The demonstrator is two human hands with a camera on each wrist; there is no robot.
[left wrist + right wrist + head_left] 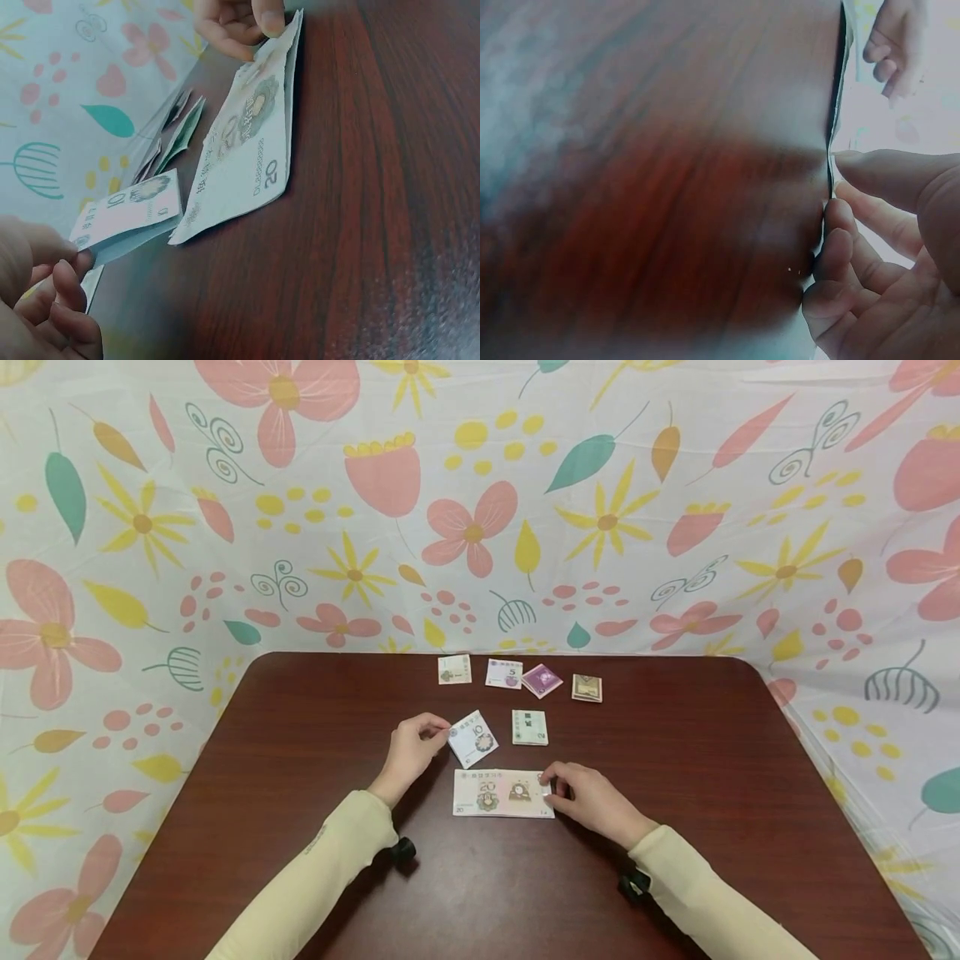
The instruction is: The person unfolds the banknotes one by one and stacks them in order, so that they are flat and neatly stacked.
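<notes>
My left hand (408,753) pinches the left corner of a folded 10 banknote (472,740), which sits at a slant. In the left wrist view the folded layers of this 10 note (133,208) spread apart, close beside the end of the 20 note. My right hand (596,802) grips the right edge of an unfolded 20 banknote (501,795) between thumb and fingers. The 20 note (244,142) looks like more than one layer along its edge. From the right wrist, only a thin edge of it shows at the fingertips (838,214).
Beyond the hands lies a folded green note (530,727). Along the far side of the dark wooden table (322,693) are a pale yellowish note (454,669), a folded 5 note (504,674), a purple note (542,681) and a brown one (587,687). A flowered cloth (472,568) hangs behind.
</notes>
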